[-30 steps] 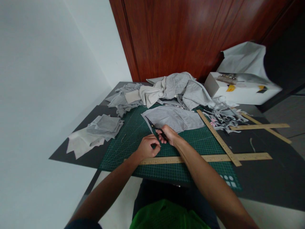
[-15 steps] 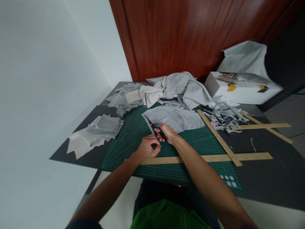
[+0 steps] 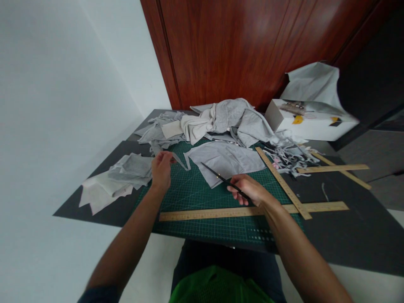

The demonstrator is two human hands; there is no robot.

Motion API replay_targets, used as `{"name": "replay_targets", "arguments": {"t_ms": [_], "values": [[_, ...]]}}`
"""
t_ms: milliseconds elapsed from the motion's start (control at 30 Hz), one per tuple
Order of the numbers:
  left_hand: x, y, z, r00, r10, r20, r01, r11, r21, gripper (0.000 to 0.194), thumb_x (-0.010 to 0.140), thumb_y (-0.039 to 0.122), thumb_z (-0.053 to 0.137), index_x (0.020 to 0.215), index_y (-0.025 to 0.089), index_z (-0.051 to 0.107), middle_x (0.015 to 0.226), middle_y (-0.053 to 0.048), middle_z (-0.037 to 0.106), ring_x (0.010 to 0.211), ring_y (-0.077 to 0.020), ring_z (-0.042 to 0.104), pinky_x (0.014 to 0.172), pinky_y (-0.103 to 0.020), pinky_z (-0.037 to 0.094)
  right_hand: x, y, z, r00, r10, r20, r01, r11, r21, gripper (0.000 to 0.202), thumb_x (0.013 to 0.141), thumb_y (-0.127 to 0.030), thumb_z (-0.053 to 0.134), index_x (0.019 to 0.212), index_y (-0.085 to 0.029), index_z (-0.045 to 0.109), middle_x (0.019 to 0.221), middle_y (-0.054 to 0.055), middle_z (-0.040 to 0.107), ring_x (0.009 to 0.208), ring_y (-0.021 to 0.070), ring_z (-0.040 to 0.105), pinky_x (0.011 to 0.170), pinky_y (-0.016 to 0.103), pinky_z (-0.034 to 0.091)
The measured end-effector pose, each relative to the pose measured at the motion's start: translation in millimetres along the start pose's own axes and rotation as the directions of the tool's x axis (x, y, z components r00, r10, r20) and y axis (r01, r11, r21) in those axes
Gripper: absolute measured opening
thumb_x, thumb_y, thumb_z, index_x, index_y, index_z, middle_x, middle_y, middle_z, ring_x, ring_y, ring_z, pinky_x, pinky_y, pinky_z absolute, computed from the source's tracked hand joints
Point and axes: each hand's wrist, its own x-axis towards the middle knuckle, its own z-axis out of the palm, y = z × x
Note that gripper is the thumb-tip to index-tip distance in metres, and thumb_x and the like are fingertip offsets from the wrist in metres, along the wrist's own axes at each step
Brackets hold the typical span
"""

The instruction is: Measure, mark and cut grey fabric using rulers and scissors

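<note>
My right hand (image 3: 244, 189) is closed around the black handles of a pair of scissors (image 3: 217, 174), whose blades point up and left over a grey fabric piece (image 3: 232, 158). That piece lies on a green cutting mat (image 3: 186, 193). In my left hand (image 3: 162, 169), raised to the left of the fabric, is a thin grey fabric strip (image 3: 181, 163) pinched between the fingers. The strip runs right and bends up to the fabric's left corner; whether it is still joined there I cannot tell.
Wooden rulers (image 3: 208, 213) lie across the mat and table. Piled grey cloth (image 3: 229, 115) lies at the back, folded pieces (image 3: 131, 168) at the left. Fabric scraps (image 3: 290, 153) heap at the right, near a white box (image 3: 315, 126).
My left hand has moved left and up, drawing the strip away from the fabric's edge. My right hand has shifted right and slightly down with the scissors.
</note>
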Motion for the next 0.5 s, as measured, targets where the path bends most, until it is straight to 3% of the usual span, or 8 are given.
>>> {"name": "replay_targets", "arguments": {"t_ms": [133, 267, 367, 500], "values": [[40.8, 0.6, 0.9, 0.981, -0.094, -0.17, 0.078, 0.992, -0.096, 0.014, 0.079, 0.024, 0.065, 0.085, 0.022, 0.052, 0.074, 0.003, 0.067, 0.068, -0.0136, 0.069, 0.066, -0.024, 0.056, 5.9, -0.2, -6.8, 0.969, -0.134, -0.205, 0.113, 0.987, -0.111, 0.008, 0.087, -0.027, 0.063, 0.085, -0.021, 0.058, 0.064, 0.001, 0.069, 0.044, 0.0135, 0.058, 0.04, 0.024, 0.039], [55.1, -6.2, 6.8, 0.95, -0.178, -0.255, 0.154, 0.982, -0.111, 0.016, 0.082, 0.02, 0.061, 0.089, 0.023, 0.048, 0.063, 0.009, 0.055, 0.049, -0.0091, 0.056, 0.055, -0.02, 0.051, 31.4, -5.2, -2.1, 0.867, -0.295, -0.401, 0.151, 0.923, -0.353, 0.018, 0.096, -0.032, 0.062, 0.11, -0.021, 0.059, 0.076, 0.003, 0.074, 0.061, 0.0185, 0.068, 0.06, 0.028, 0.049], [54.6, -13.0, 11.8, 0.956, -0.164, -0.242, 0.164, 0.986, -0.02, 0.013, 0.08, 0.017, 0.059, 0.089, 0.022, 0.052, 0.06, 0.01, 0.051, 0.042, -0.0073, 0.043, 0.044, -0.016, 0.036, 46.7, -4.3, 2.8, 0.859, -0.34, -0.383, 0.143, 0.877, -0.458, 0.023, 0.099, -0.033, 0.059, 0.118, -0.021, 0.059, 0.091, 0.006, 0.077, 0.076, 0.0223, 0.072, 0.072, 0.031, 0.052], [55.4, -22.8, 11.5, 0.986, -0.075, -0.148, 0.105, 0.973, 0.208, 0.012, 0.075, 0.018, 0.06, 0.087, 0.019, 0.063, 0.064, 0.005, 0.057, 0.047, -0.0086, 0.044, 0.044, -0.017, 0.032, 48.9, 1.4, 3.1, 0.883, -0.357, -0.305, 0.107, 0.786, -0.609, 0.025, 0.097, -0.028, 0.058, 0.121, -0.019, 0.06, 0.097, 0.009, 0.079, 0.088, 0.0255, 0.074, 0.08, 0.033, 0.051]]}}
